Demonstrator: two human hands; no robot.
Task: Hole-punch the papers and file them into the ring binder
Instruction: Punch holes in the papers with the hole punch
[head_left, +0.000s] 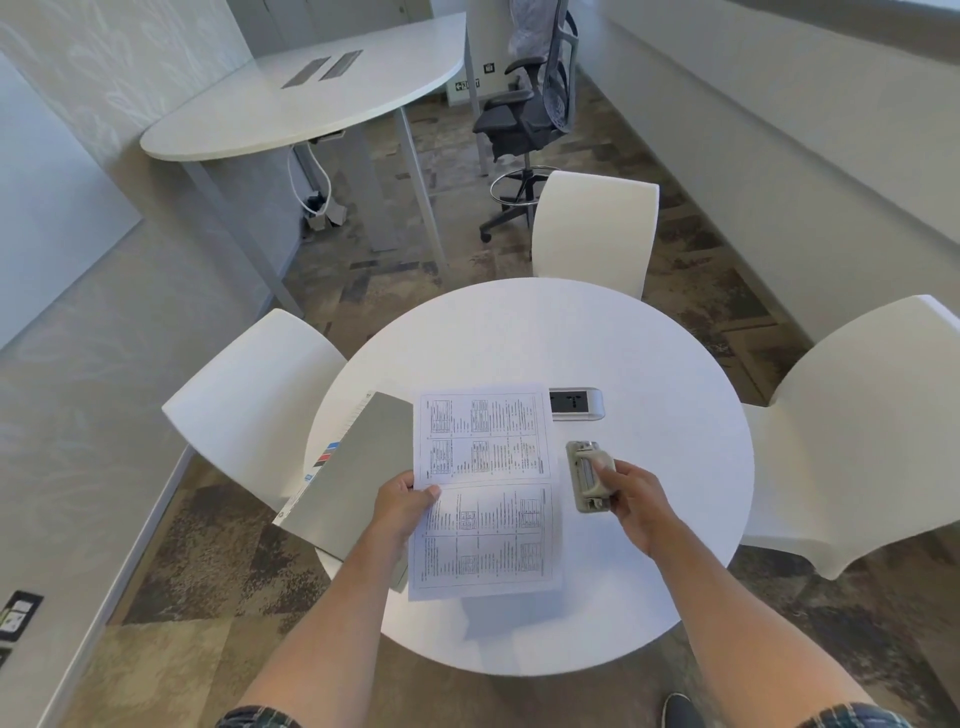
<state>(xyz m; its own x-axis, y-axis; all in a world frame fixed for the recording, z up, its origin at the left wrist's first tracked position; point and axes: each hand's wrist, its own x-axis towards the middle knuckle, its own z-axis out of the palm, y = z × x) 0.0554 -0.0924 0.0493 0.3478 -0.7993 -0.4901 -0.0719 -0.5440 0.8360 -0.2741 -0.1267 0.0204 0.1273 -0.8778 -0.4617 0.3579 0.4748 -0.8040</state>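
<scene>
Printed papers (485, 488) are held just above the round white table (649, 364), pinched at their left edge by my left hand (402, 506). A closed grey ring binder (358, 462) lies on the table's left side, partly under the papers and my left arm. To the right of the papers sits a grey hole punch (587, 475); my right hand (631, 501) grips its right side, thumb on top.
A power socket module (576, 402) is set into the table beyond the papers. White chairs stand at the left (249, 395), far side (595, 228) and right (857, 426). A larger desk (311, 104) and dark office chair (530, 114) stand farther back.
</scene>
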